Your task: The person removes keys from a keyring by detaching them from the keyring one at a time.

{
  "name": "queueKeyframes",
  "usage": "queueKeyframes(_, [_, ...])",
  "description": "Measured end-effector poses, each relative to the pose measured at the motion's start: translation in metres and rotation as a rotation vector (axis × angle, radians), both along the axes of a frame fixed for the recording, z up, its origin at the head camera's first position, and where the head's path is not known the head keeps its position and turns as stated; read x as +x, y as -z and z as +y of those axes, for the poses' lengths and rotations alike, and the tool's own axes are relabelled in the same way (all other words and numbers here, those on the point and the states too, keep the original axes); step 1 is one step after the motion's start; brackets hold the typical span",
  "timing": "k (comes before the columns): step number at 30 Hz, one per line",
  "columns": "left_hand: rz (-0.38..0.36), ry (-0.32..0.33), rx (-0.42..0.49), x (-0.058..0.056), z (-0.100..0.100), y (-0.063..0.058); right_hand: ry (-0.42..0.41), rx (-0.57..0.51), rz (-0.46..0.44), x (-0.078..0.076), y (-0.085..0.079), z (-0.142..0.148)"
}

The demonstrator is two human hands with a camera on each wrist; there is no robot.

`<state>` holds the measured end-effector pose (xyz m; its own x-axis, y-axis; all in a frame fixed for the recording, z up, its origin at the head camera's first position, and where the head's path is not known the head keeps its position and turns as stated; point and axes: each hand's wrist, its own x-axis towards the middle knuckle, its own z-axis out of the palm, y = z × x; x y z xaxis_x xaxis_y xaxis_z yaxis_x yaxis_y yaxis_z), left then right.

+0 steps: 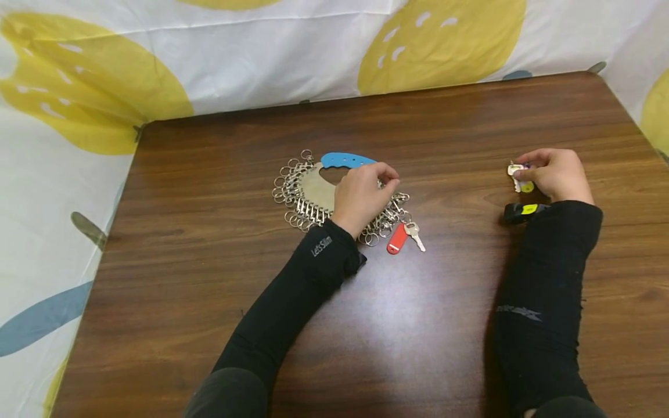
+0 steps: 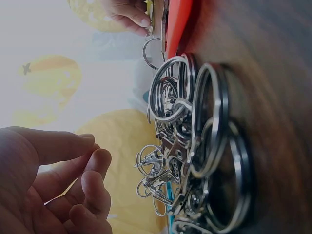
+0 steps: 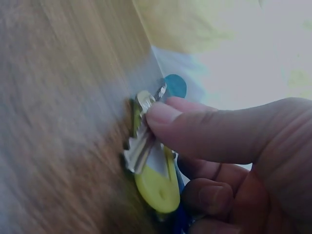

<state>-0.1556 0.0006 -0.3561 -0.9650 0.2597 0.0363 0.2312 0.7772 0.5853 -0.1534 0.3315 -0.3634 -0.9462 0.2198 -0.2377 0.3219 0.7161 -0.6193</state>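
My right hand (image 1: pixel 559 174) is at the right of the table and pinches a silver key (image 3: pixel 140 151) between thumb and finger. A yellow key tag (image 3: pixel 158 192) lies against the key, with something blue partly hidden behind it. My left hand (image 1: pixel 362 194) hovers over a metal key holder plate (image 1: pixel 316 188) with a blue handle (image 1: pixel 347 159). Its fingers are loosely curled, thumb and fingertips meeting with nothing seen between them. Several split rings (image 2: pixel 170 90) on clips line the plate's curved edge. A red key tag (image 1: pixel 397 238) and a second key (image 1: pixel 414 235) lie at its near right edge.
The brown wooden table (image 1: pixel 209 290) has a white curtain (image 1: pixel 292 58) with yellow fruit shapes behind it and along its sides. A small black object with a yellow label (image 1: pixel 527 210) sits beside my right wrist.
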Motion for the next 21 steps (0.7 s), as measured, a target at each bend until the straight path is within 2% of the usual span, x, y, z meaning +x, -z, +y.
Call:
queueKeyframes(7, [0.001, 0.004, 0.002, 0.000, 0.000, 0.000, 0.019, -0.044, 0.027, -0.001, 0.000, -0.003])
queueKeyframes(16, [0.011, 0.002, -0.008, 0.000, 0.000, 0.001, -0.027, 0.026, 0.080, 0.000, -0.010, -0.006])
queueKeyframes(19, [0.015, 0.003, -0.014, 0.001, 0.001, 0.000, -0.093, 0.024, 0.032, 0.000, -0.017, -0.011])
queueKeyframes(21, [0.014, 0.005, -0.015, 0.001, 0.001, 0.000, -0.166, -0.002, -0.024, -0.001, -0.022, -0.016])
